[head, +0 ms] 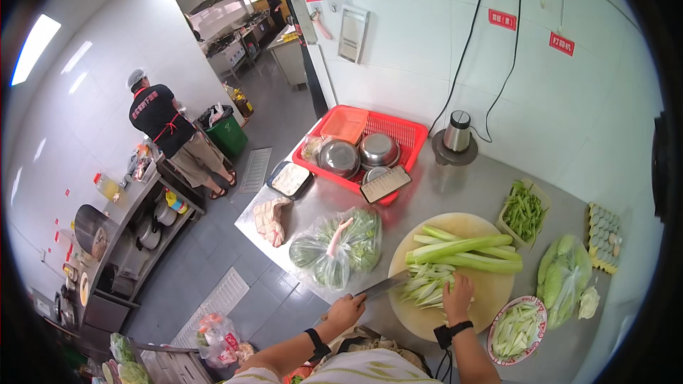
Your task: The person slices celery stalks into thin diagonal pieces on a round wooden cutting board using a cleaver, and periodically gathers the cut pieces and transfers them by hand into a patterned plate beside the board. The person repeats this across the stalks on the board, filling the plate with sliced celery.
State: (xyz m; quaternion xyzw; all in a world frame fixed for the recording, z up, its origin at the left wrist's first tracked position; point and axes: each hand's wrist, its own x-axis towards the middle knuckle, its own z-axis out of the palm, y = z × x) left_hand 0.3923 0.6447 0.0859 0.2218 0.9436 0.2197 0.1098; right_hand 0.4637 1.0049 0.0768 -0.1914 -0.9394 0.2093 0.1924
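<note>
My left hand [346, 311] is closed round the handle of a kitchen knife [385, 284], whose blade reaches the left side of a heap of sliced green stalks [425, 284]. The heap lies on a round cutting board [483, 304]. At the heap's right side, my right hand [458, 294] rests with its fingers against the slices; whether it grips any is hidden. Whole peeled green stalks [464, 248] lie crossed above the slices. More cut pieces fill a red-rimmed bowl [516, 330] to the right of the board.
Around the board are a bagged bunch of greens [339, 248], a container of leafy pieces [524, 212], bagged green vegetables [563, 280] and an egg tray [604, 237]. A phone [386, 184] leans on a red basket [411, 144]. A small chopper [456, 138] stands by the wall. A co-worker [163, 112] stands at another counter.
</note>
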